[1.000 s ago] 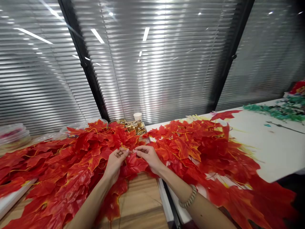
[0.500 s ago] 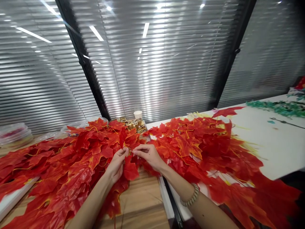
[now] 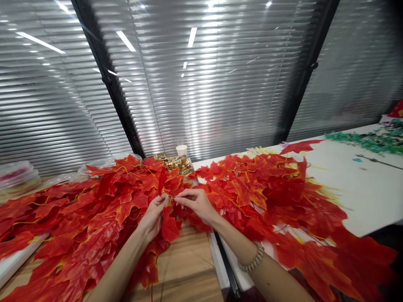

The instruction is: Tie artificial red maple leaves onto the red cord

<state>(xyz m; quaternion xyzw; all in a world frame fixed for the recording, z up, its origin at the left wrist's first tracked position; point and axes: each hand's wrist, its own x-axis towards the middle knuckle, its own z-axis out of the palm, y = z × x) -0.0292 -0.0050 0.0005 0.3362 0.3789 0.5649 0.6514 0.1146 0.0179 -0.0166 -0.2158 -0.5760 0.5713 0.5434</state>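
Note:
Red artificial maple leaves [image 3: 103, 226] with thin yellow stems lie heaped over the left and middle of the view. In the centre my left hand [image 3: 155, 216] is closed, its thumb and finger pinching the stem of a maple leaf [image 3: 171, 225] that hangs below. Right beside it, my right hand [image 3: 197, 203] is closed in a pinch at the thin stem's other end. A second heap of red leaves [image 3: 248, 191] spreads to the right, near my right hand. The exact point where the fingertips meet the stem is too small to make out.
Behind the leaves stand a white paper cup [image 3: 181, 150] and gold-wrapped packets [image 3: 180, 164]. Clear plastic tubs [image 3: 19, 176] sit far left. On the white table [image 3: 352, 188] lie green sprigs [image 3: 368, 141] and a dark stem [image 3: 382, 161]. Window blinds [image 3: 201, 84] rise behind.
Both hands stay pinched at the same place. The leaf hanging under the left hand has turned slightly and shifted a little left.

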